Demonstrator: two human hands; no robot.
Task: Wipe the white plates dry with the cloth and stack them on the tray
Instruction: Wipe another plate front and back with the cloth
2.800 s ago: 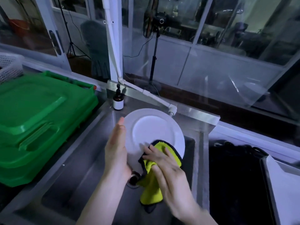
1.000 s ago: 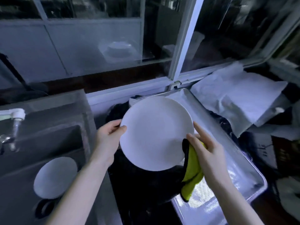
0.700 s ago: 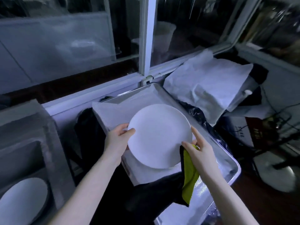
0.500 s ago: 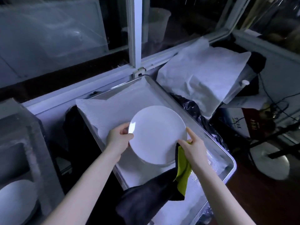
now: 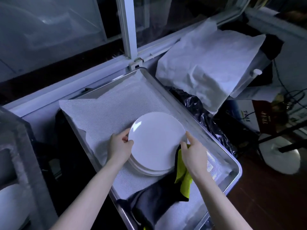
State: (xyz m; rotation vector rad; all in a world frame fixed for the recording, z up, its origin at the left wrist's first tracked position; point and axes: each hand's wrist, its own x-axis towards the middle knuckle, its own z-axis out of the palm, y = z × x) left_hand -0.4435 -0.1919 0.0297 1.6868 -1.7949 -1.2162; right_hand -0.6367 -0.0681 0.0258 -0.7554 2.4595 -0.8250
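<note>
Top plate (image 5: 157, 140) sits right at the stack (image 5: 149, 170) on the tray (image 5: 233, 161); can't tell if it's fully seated. Left hand (image 5: 121, 146) grips the left rim, and right hand (image 5: 193, 152) pinches the right rim with the cloth (image 5: 182, 174) bunched under the palm.

Risks as I see it:
- Fingers under the rim could get trapped, or nudge the stack sideways on letting go.
- The plate looks a bit off-centre, so it might slide.
- The cloth hangs against the stack's edge, so pulling that hand away could drag it and shift plates.
</note>
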